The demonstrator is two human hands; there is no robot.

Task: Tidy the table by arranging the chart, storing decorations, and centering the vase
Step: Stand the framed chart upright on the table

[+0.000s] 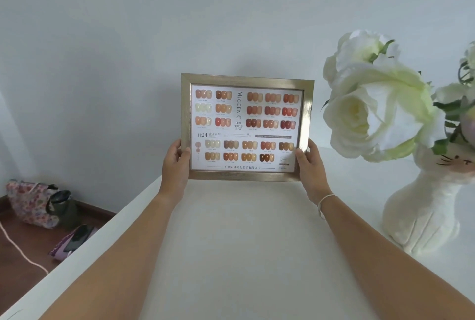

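A gold-framed nail colour chart (245,127) is held upright and facing me, close to the far wall above the white table (244,242). My left hand (176,165) grips its lower left edge and my right hand (309,168) grips its lower right edge. Whether the frame's bottom edge touches the table, I cannot tell. A white cat-shaped vase (424,217) with large white flowers (372,103) stands on the table at the right, near the edge of the view.
The table's left edge runs diagonally from bottom left toward the wall. Beyond it, on the brown floor, lie a floral bag (30,204), a dark bag (64,206), a purple pouch with a phone (74,240) and a white cable (20,250).
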